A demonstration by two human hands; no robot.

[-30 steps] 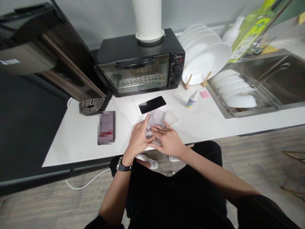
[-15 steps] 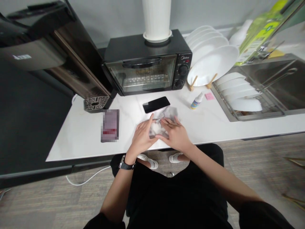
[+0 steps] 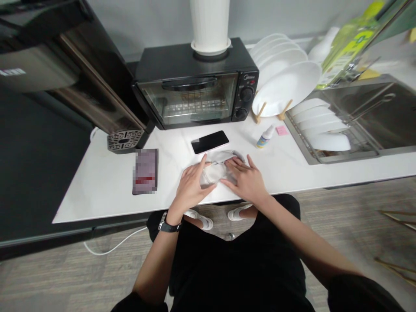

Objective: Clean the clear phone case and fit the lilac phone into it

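A soft, light grey cloth-like piece (image 3: 212,174) lies creased on the white counter between my hands; its exact kind is hard to make out. My left hand (image 3: 191,184) rests at its left edge, thumb and fingers apart. Palm down, my right hand (image 3: 245,178) touches the right part of the piece with spread fingers, hiding some of it. Just beyond the piece lies a black-screened phone (image 3: 210,141). A small white spray bottle (image 3: 264,137) with a blue and yellow label stands to the right, beside a pink sticky note (image 3: 282,130).
A black toaster oven (image 3: 195,86) stands behind, with a white pot (image 3: 210,26) on top. White plates (image 3: 286,89) stand in a wooden rack. Bowls sit over the sink (image 3: 373,117) at right. On the left are a drink dispenser (image 3: 125,141) and a blurred-out flat item (image 3: 145,171).
My hands have moved slightly apart, and the grey piece lies flatter and more spread out between them. The whole view has shifted a little, so still things appear further left.
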